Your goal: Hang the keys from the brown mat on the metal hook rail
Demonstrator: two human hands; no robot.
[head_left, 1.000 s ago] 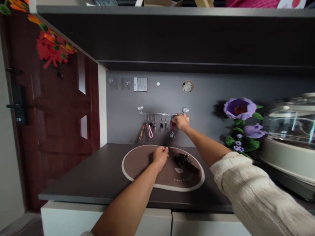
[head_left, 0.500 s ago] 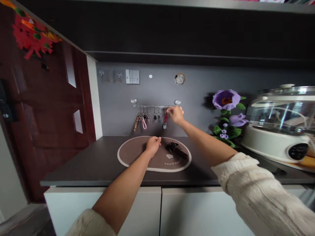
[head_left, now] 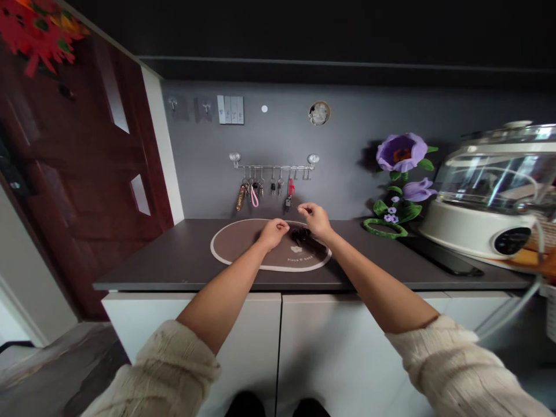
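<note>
Brown place mat (head_left: 237, 246) on a dark counter (head_left: 147, 263) carries a dark, tangled bundle (head_left: 305, 237), too small to identify, between a person's two bare hands. The left hand (head_left: 273, 233) is curled, knuckles up, low over the mat and just beside the bundle; its palm is hidden, so whether it has hold of anything cannot be told. The right hand (head_left: 315, 220) hangs just above the bundle, fingers loosely parted, partly open and gripping nothing visible. Behind them, a metal rail (head_left: 273, 167) on the grey wall (head_left: 195, 185) carries hanging keys (head_left: 256, 188), one set on a red strap (head_left: 290, 187). A purple artificial flower (head_left: 402, 152) stands to the right, near a white cooker (head_left: 482, 231) with a glass lid. Cream knit sleeves (head_left: 165, 370) end near both elbows.
</note>
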